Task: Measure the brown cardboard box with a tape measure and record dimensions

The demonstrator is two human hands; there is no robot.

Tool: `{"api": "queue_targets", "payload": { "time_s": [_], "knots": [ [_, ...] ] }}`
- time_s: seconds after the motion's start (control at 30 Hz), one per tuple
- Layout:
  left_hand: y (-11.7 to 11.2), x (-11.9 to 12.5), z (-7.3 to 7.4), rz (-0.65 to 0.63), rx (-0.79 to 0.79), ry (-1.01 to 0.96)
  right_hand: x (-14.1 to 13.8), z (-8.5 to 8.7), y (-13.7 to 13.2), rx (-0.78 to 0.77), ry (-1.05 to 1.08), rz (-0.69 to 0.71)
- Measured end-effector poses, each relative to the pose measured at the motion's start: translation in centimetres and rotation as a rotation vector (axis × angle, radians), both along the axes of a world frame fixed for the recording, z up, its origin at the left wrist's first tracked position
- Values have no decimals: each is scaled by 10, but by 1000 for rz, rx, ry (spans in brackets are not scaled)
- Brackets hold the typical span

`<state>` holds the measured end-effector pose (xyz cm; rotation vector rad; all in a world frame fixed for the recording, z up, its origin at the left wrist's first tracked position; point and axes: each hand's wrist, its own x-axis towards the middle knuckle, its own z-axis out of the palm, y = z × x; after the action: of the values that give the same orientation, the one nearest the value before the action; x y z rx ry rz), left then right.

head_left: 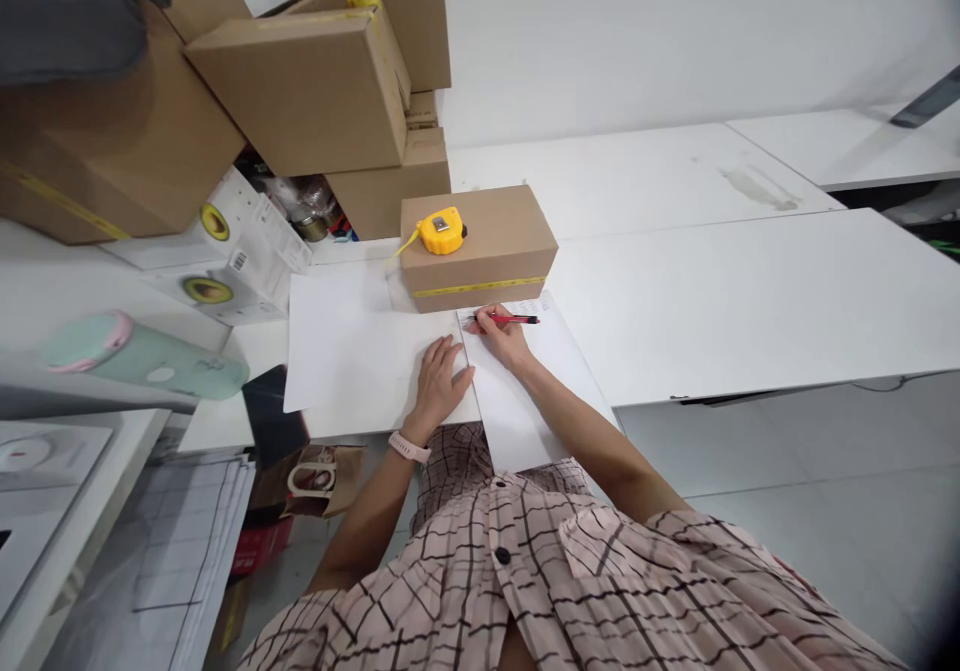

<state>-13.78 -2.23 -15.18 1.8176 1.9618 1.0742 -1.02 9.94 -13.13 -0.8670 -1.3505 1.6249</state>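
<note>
My right hand is closed around a red and black pen, near the top of a white sheet of paper. Some small writing or print shows at that sheet's upper edge. Beside the sheet, my left hand rests palm down on the white table, fingers apart and holding nothing. Just beyond both hands stands a brown cardboard box with a yellow strip along its front. On top of it sits a yellow tape measure, its tape end sticking out to the left.
Another white sheet lies left of my hands, near a dark flat object. A mint-green bottle is at the left. Stacked cartons stand behind, with white avocado-printed boxes below. The table's front edge runs close to my body.
</note>
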Motion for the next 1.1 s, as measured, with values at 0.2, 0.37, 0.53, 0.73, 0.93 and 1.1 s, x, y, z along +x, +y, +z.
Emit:
{"api": "queue_targets", "payload": {
  "time_s": [0.2,0.37,0.53,0.73,0.93,1.1],
  "knots": [
    [-8,11,-5,-45,-11,-69,68,16,-8,232,-242,-120],
    [-9,28,-7,-39,-37,-27,133,-1,2,400,-720,-456],
    [-7,41,-6,-21,-124,169,153,-26,17,560,-874,-341],
    [-10,52,8,29,-199,408,152,-41,31,696,-862,-317],
    [-5,43,19,-15,-256,462,132,-8,14,705,-807,-401],
    [-1,41,18,-2,-268,476,63,15,2,262,-309,6]
  ]
}}
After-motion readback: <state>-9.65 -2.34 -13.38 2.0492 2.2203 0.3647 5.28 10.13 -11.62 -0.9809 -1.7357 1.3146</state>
